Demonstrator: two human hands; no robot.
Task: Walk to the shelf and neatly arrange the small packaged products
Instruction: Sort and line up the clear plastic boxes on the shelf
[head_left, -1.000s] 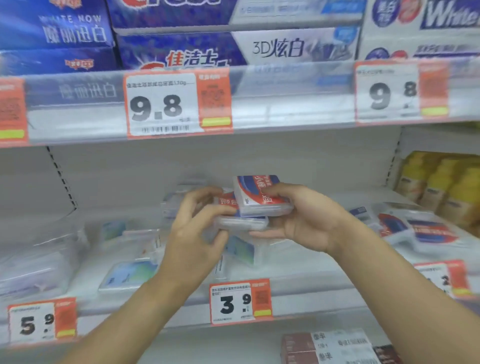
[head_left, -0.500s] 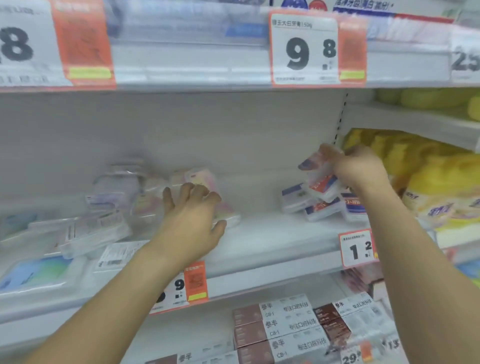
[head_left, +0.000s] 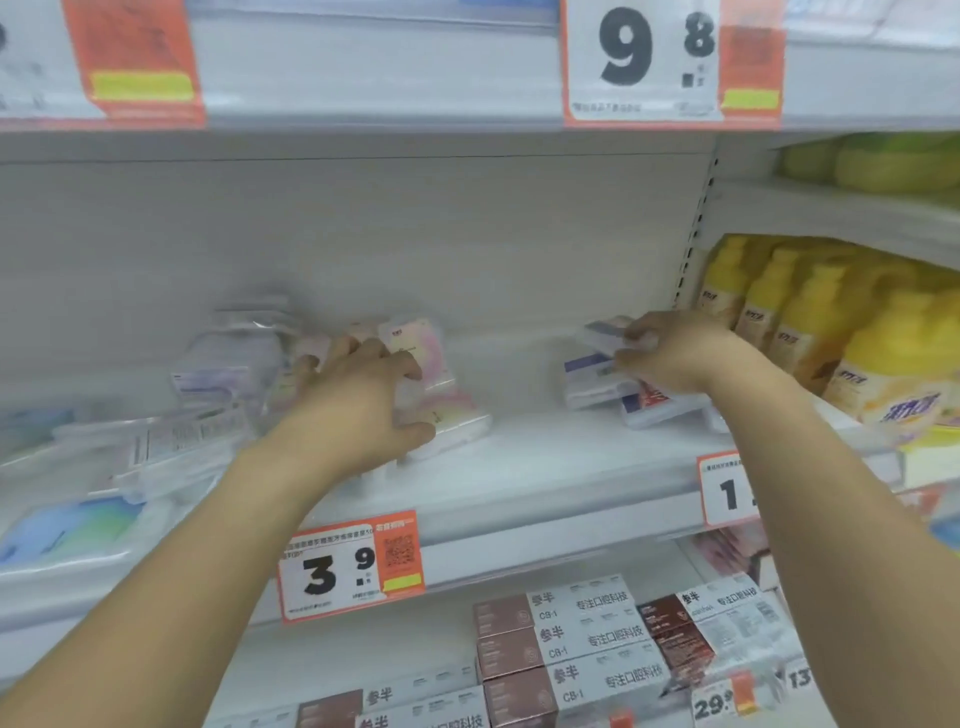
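Two hands (head_left: 358, 410) (head_left: 670, 353) curled around small packs (head_left: 441, 395)

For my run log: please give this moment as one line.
left hand: holds pink pack | right hand: pinches blue-white pack over pile | shelf

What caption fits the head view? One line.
Left hand grips pink packs; right hand pinches a blue pack on the shelf.

Open lane mid-shelf, clutter on both flanks

I see bare shelf (head_left: 545, 467) between the pink packs (head_left: 441, 395) and the blue-and-white boxes (head_left: 597, 384), open to its front edge; clear packets (head_left: 171, 452) crowd the left end, yellow bottles (head_left: 810, 322) wall the right, the upper shelf (head_left: 389, 93) caps headroom.
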